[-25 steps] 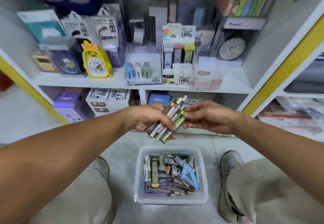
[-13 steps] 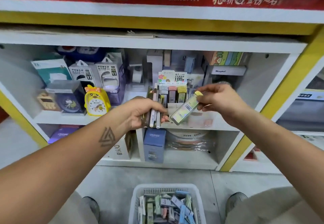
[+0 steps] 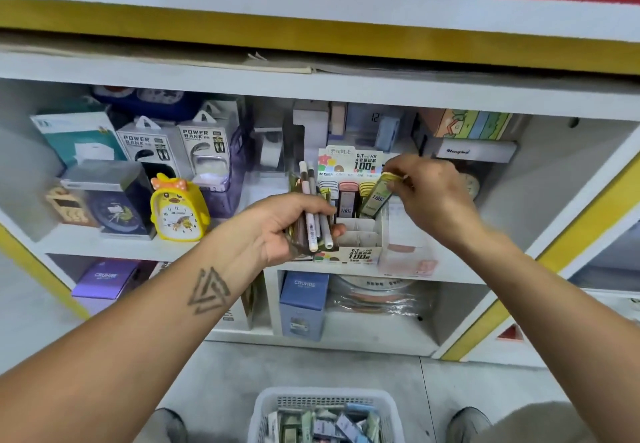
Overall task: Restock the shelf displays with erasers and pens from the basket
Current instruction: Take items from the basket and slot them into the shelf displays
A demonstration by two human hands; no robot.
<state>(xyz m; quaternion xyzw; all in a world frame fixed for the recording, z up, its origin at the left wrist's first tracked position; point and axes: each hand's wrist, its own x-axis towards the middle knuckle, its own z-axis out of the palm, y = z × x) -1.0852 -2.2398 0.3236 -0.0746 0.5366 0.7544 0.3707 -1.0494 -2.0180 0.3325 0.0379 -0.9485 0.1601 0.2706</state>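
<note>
Right hand [image 3: 431, 196] lowering one yellow-capped case [image 3: 375, 196] into the display box [image 3: 360, 234].

Pinched at its top by curled right fingers, tilted, its lower end now at the rear right slot beside the cases already standing there; half a second ago held clear in front of the box, a second ago pulled from the bunch low over the basket [image 3: 266, 408]. Means one item nearly shelved, not yet released. Left hand [image 3: 294, 224] clenched round a bunch of pens [image 3: 313, 210] and slim cases, upright, just left of the box and raised to shelf [image 3: 104, 245] height with the other hand. Front slots of the box look bare, so room for more. Basket on the floor below, between the feet, holding plenty of stock.
</note>
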